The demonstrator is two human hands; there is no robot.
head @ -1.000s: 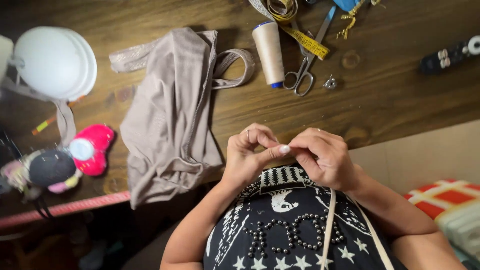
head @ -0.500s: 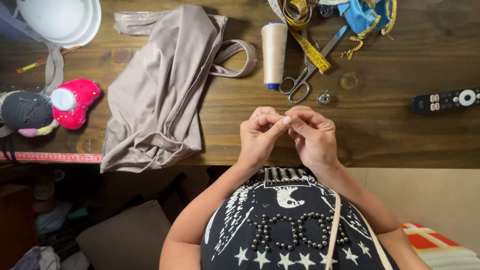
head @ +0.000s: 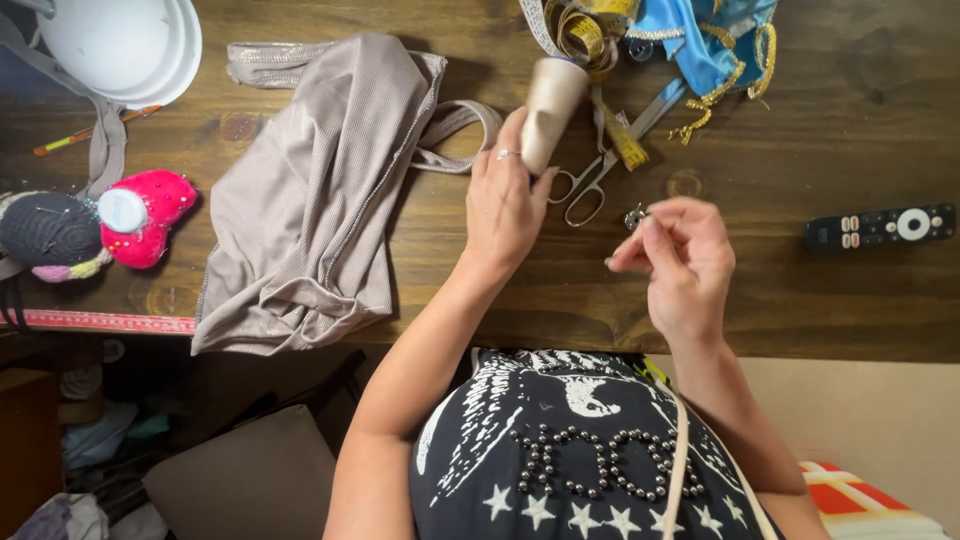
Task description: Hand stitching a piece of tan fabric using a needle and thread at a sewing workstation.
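Note:
My left hand (head: 505,205), with a ring on one finger, reaches forward over the dark wooden table (head: 830,130). Its fingers close around the near end of a cream thread spool (head: 552,95). My right hand (head: 678,262) hovers to the right with thumb and fingers pinched together. Whether something thin sits in the pinch is too small to tell. Its fingertips are right beside a small metal piece (head: 633,215) on the table. Scissors (head: 592,182) lie between the two hands, just beyond them.
A taupe garment (head: 310,190) lies left of my left hand. Farther left are a pink pincushion (head: 150,212), a dark knitted ball (head: 48,230) and a white bowl (head: 125,45). Yellow tape measure (head: 600,45), blue gold-trimmed fabric (head: 715,45) and black remote (head: 880,228) lie right.
My hands were pinched together close to my chest. They have separated: the left reached forward to the spool, the right moved right toward the small metal piece.

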